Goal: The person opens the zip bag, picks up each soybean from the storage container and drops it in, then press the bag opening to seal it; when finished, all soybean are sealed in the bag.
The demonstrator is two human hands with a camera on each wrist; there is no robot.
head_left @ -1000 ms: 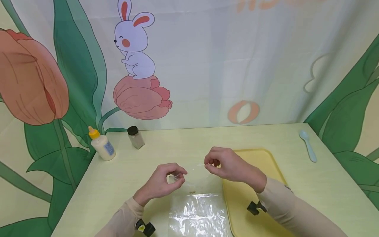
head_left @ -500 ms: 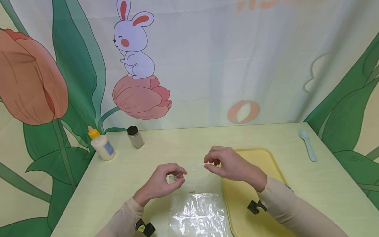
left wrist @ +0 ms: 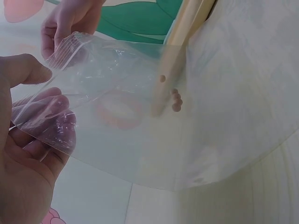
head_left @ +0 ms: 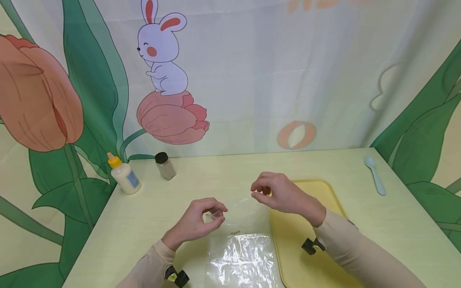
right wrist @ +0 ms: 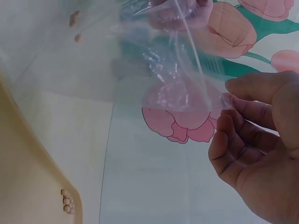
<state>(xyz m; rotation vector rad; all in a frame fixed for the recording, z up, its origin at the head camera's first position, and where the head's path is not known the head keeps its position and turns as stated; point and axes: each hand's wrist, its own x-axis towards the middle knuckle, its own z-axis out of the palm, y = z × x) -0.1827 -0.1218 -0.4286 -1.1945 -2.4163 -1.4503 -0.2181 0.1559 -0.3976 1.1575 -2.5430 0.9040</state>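
Note:
A clear zip bag point(head_left: 242, 258) stretches between both hands, its lower part lying flat and shiny on the table. My left hand point(head_left: 194, 220) holds the bag's mouth, with the thumb above and the fingers below the plastic in the left wrist view. At the opposite corner of the mouth, thumb and forefinger of my right hand point(head_left: 284, 196) come together on the plastic edge; the contact is hard to see. Several small tan balls point(left wrist: 176, 100) sit inside the bag, around its bend.
A yellow tray point(head_left: 306, 236) lies under the right forearm, with several tan balls point(right wrist: 67, 203) in its corner. A glue bottle point(head_left: 125, 178) and a black-capped jar point(head_left: 166, 168) stand at the back left. A pale blue spoon point(head_left: 375, 176) lies far right.
My right hand has risen slightly and shifted a little right. The small balls in the bag are spread in a slightly longer row. My left hand has stayed put.

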